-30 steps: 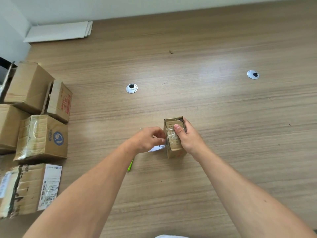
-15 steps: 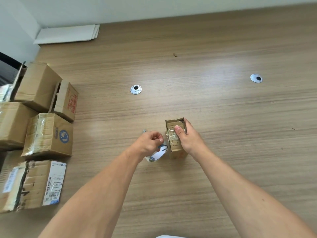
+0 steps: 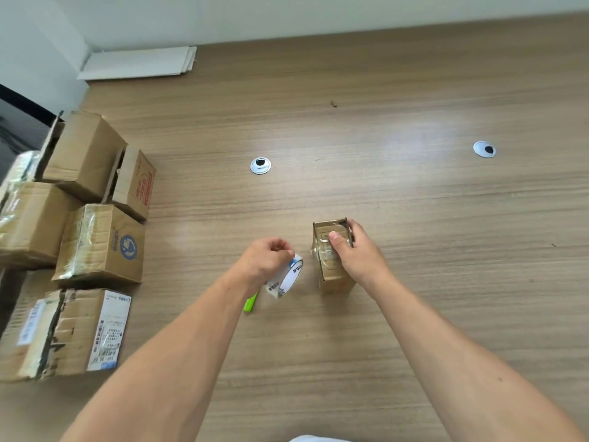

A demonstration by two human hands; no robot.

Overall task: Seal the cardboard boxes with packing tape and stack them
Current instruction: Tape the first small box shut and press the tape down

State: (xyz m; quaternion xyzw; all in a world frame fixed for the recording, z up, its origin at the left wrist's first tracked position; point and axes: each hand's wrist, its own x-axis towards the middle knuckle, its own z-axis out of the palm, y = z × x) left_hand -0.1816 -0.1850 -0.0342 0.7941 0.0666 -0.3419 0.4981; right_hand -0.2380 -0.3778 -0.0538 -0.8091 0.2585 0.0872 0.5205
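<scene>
wooden table [image 3: 414, 314] seen from above. along its left edge, a cluster of cardboard boxes [image 3: 98, 247], several wrapped in tape. near the middle of the surface, the left hand [image 3: 266, 261] curls its fingers round a roll of clear packing tape [image 3: 288, 279]; a green tool [image 3: 250, 304] lies beside the wrist. just to the right, apart from the roll, a small cardboard box [image 3: 331, 275] stands upright; the right hand [image 3: 357, 256] grasps it, thumb pressed on its taped top.

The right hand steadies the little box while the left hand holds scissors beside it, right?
Not scissors: the head view shows the left hand gripping a roll of packing tape. The right hand does steady the little box.
</scene>
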